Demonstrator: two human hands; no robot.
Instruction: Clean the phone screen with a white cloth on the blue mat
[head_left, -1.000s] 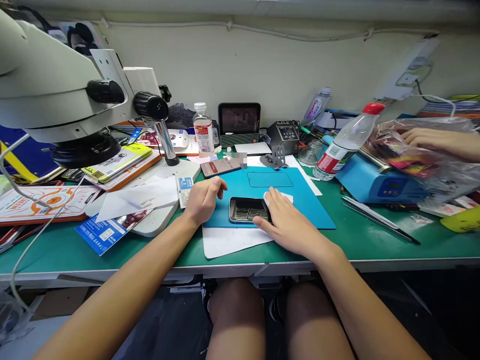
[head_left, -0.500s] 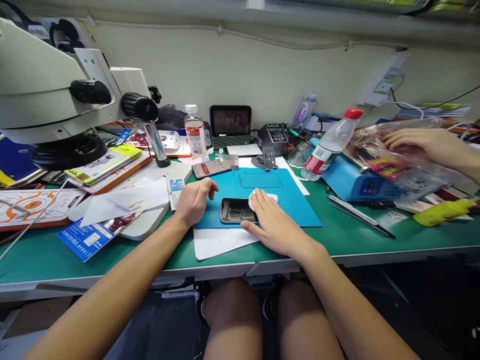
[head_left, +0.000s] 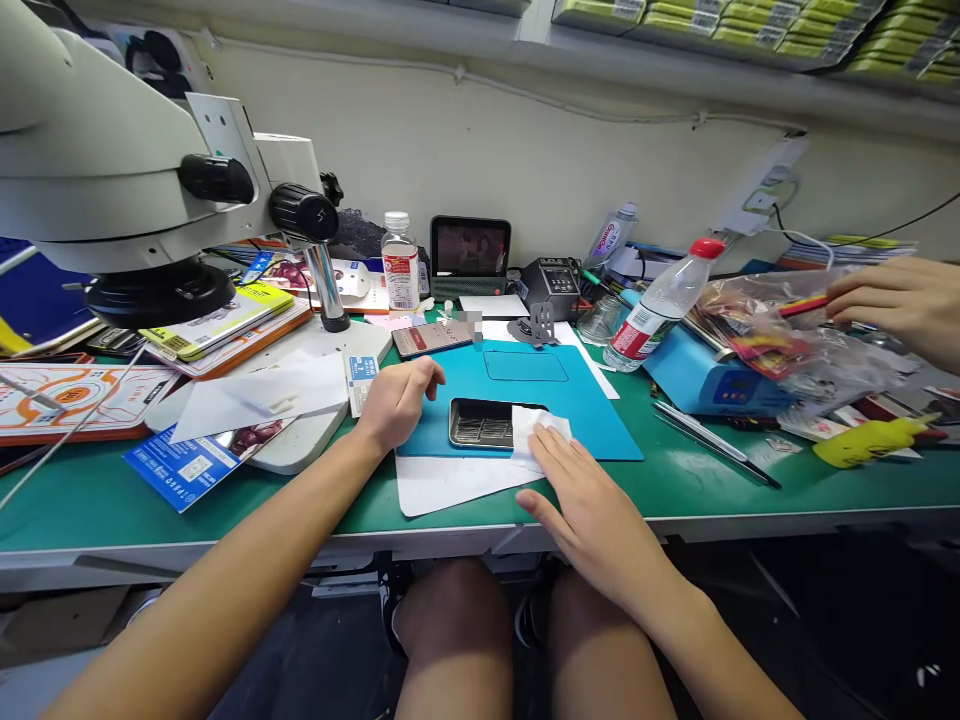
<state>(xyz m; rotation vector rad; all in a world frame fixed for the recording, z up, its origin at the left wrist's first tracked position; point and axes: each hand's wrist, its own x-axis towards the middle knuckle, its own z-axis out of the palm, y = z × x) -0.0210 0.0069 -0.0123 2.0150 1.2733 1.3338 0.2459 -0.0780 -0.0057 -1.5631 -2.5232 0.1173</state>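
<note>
A dark phone [head_left: 484, 424] lies flat on a blue work mat [head_left: 525, 380] at the table's middle. My left hand [head_left: 395, 400] rests loosely curled on the mat's left edge, just left of the phone, holding nothing I can see. My right hand [head_left: 589, 500] lies flat with fingers stretched out near the table's front edge. Its fingertips press on a white wipe [head_left: 537, 434] that covers the phone's right end.
A microscope [head_left: 135, 190] looms at the left over papers and leaflets. Behind the mat stand a small bottle [head_left: 400, 264], a small screen [head_left: 470, 247] and a black unit [head_left: 551, 284]. At the right are a water bottle [head_left: 660, 300], tweezers [head_left: 712, 443], a blue box [head_left: 709, 375], and another person's hand [head_left: 896, 300] on plastic bags.
My right hand has slid back toward the table's front edge, dragging the white wipe to the phone's right end. The view has tilted up slightly. The left hand stays put.
</note>
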